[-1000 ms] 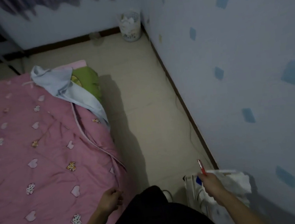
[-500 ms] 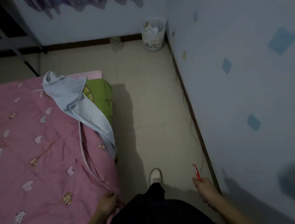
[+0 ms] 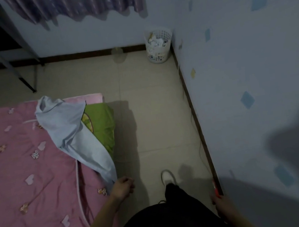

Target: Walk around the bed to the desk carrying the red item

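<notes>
Right hand (image 3: 222, 203) grips what seems a red pen (image 3: 216, 190).

Seen from above, a person's two bare forearms reach forward from the bottom edge, either side of a dark-clothed body. The left hand (image 3: 121, 188) hangs low on the left with its fingers loosely curled inward, holding nothing, the wrist bent slightly. The right hand (image 3: 222, 204) sits lower, on the right, its fingers closed around a thin red object (image 3: 216, 190) that points up and away. One dark-trousered leg steps forward between the arms.
</notes>
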`<state>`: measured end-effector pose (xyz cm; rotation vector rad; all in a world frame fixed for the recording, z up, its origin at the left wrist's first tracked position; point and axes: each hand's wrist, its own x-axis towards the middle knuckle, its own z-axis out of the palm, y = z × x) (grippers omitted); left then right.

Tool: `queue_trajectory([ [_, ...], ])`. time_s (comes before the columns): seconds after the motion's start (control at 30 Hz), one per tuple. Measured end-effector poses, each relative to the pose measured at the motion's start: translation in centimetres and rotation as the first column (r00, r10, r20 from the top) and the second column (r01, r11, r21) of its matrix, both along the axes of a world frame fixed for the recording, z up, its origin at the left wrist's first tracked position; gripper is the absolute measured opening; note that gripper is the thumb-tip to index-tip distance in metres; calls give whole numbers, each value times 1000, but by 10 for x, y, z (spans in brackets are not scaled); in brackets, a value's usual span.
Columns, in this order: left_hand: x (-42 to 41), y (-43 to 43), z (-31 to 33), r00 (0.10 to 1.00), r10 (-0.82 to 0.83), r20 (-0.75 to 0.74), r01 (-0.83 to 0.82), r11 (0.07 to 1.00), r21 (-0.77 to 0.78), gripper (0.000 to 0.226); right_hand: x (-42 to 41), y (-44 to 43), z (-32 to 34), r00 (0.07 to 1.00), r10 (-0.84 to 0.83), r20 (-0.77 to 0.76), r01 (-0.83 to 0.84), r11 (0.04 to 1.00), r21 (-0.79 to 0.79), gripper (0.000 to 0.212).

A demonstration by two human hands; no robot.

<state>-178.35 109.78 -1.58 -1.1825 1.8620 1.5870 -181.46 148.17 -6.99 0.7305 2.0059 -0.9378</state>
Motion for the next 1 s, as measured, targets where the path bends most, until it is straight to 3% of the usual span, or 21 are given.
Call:
queue_trajectory([
  [0.1, -40, -13, -7, 1000, -3, 5, 3, 1000, -3, 16, -52, -11, -9, 997, -54, 52, 54, 998, 15, 27],
  [0.3, -116, -48, -19, 996, 79, 34, -79, 997, -22, 19, -193, -65, -7, 998, 54, -27, -55, 998, -42, 21],
  [0.53, -183, -97, -18, 965, 248, 86, -245, 969, -42, 23, -348, -152, 12, 961, 271, 49, -268, 962, -60, 26],
  [0.63, -204, -114, -19, 939, 328, 107, -325, 945, -42, 21, -405, -194, 27, 944, 329, 13, -326, 941, -89, 26],
  [1.0, -351, -198, -41, 886, 440, 148, -443, 897, -14, 22, -575, -328, 16, 919, 388, -72, -395, 908, -142, 30],
])
